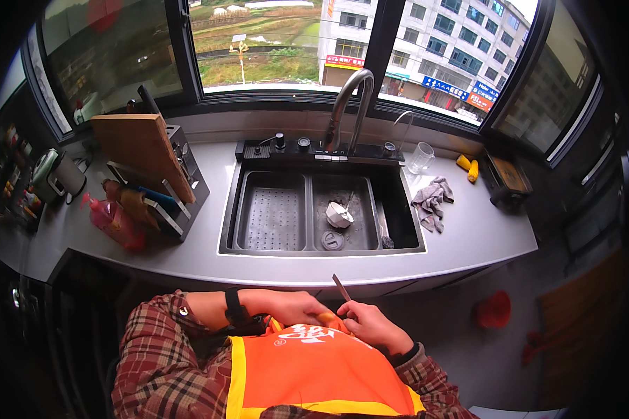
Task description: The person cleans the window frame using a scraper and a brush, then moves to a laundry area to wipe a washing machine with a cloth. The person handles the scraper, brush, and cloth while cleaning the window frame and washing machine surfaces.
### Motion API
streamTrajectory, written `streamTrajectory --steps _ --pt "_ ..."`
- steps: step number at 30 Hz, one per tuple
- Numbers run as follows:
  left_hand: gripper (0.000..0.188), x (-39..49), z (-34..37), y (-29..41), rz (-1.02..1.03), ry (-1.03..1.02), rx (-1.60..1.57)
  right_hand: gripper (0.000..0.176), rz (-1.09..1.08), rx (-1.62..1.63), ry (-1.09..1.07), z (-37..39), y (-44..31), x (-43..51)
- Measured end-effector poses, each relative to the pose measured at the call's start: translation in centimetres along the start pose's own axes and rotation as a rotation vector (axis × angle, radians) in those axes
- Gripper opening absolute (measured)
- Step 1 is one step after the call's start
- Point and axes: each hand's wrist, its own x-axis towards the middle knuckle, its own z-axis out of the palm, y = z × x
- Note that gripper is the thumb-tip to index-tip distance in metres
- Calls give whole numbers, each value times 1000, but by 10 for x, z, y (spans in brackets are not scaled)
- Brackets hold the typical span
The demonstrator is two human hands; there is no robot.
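Note:
Low before the counter, close to the orange apron [320,372], both hands are near each other. My left hand [299,308] is closed around part of the orange apron cloth or a small orange-yellow thing beside it; which one cannot be told. My right hand [369,320] grips a thin metal utensil [340,288], perhaps a knife, with its end pointing up and to the left. In the sink's right basin [369,209] a white bowl [339,215] lies tilted with a utensil in it, next to a round grey drain cover [333,240].
A perforated left basin [275,220] adjoins. On the counter's left stand a wooden cutting board [141,149] in a rack and a pink pump bottle [112,222]. To the right are a glass [422,158], a grey cloth [433,201] and corn pieces [473,171]. A tall faucet [335,112] rises behind.

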Motion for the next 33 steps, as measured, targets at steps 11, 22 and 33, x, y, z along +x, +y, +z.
streamTrajectory --steps 11,22,33 --pt "31 -35 -23 3 264 592 -833 44 -72 229 -163 -39 -41 17" --pt "34 -56 -82 8 462 1217 -517 25 -516 163 40 -53 -126 113" --pt "30 -108 -190 -34 709 983 -1024 29 -443 533 -204 -62 -229 220"
